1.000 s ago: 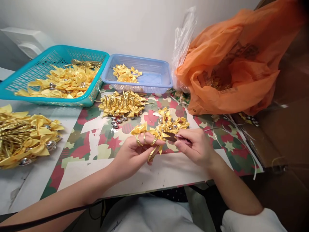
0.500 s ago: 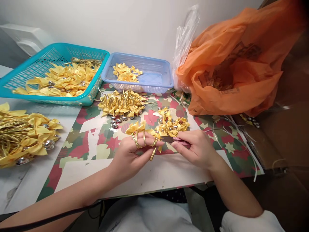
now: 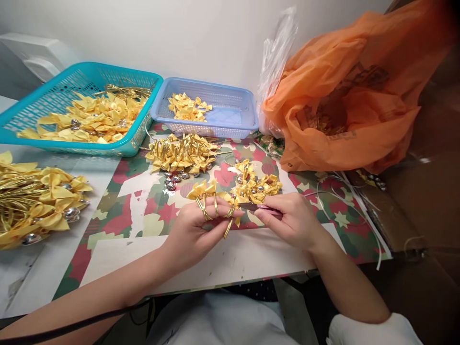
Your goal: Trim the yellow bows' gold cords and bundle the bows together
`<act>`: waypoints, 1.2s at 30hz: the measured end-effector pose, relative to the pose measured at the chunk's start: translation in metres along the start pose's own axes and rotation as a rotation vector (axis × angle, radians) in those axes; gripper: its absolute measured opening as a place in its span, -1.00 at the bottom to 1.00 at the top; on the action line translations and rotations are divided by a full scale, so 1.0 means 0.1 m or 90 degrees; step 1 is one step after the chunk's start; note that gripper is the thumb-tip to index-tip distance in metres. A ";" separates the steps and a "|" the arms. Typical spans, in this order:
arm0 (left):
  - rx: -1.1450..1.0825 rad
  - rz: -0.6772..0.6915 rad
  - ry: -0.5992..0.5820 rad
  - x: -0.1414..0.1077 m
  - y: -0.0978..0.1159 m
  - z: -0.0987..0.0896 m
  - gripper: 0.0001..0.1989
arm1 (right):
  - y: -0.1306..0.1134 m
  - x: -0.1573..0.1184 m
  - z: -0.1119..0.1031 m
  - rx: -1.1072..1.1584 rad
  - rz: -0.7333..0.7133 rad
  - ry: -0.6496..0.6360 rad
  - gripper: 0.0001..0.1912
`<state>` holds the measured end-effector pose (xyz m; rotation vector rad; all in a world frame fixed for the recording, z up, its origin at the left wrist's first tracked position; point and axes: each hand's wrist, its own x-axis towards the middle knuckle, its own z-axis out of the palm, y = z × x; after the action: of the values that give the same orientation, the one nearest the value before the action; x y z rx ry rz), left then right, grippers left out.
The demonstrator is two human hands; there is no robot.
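Left hand pinching gold cord, right hand gripping dark-bladed tool, orange bag (print unreadable) beyond it.

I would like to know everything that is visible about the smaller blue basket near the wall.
The smaller blue basket is light violet-blue, rectangular, and looks like plastic, with a smooth rim and walls full of small holes. It stands upright, open at the top, at the back of the patterned sheet. Yellow bows lie toward its left; some of its bottom shows at right. The teal basket is close at its left, a clear bag at its right; contact is unclear.
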<state>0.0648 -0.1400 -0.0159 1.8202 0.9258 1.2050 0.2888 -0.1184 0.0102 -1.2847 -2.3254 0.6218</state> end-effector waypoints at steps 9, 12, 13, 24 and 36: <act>-0.215 -0.231 -0.001 0.03 0.05 0.02 -0.81 | 0.01 0.02 -0.01 0.027 0.033 0.053 -0.56; -0.285 -0.349 0.015 0.04 0.06 0.02 -0.78 | 0.02 0.02 -0.02 0.022 0.024 0.069 -0.57; -0.298 -0.373 0.020 0.05 0.05 0.02 -0.76 | 0.03 0.02 -0.03 0.018 0.018 0.070 -0.57; -0.346 -0.431 0.051 0.06 0.05 0.02 -0.71 | -0.01 -0.01 0.04 -0.070 -0.083 0.086 -0.58; -0.363 -0.442 0.049 0.03 0.01 0.03 -0.71 | -0.01 -0.01 0.07 -0.132 -0.099 0.105 -0.59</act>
<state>0.0688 -0.1382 -0.0140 0.8935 1.0076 0.9519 0.2846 -0.1213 0.0052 -1.1767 -2.3690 0.2200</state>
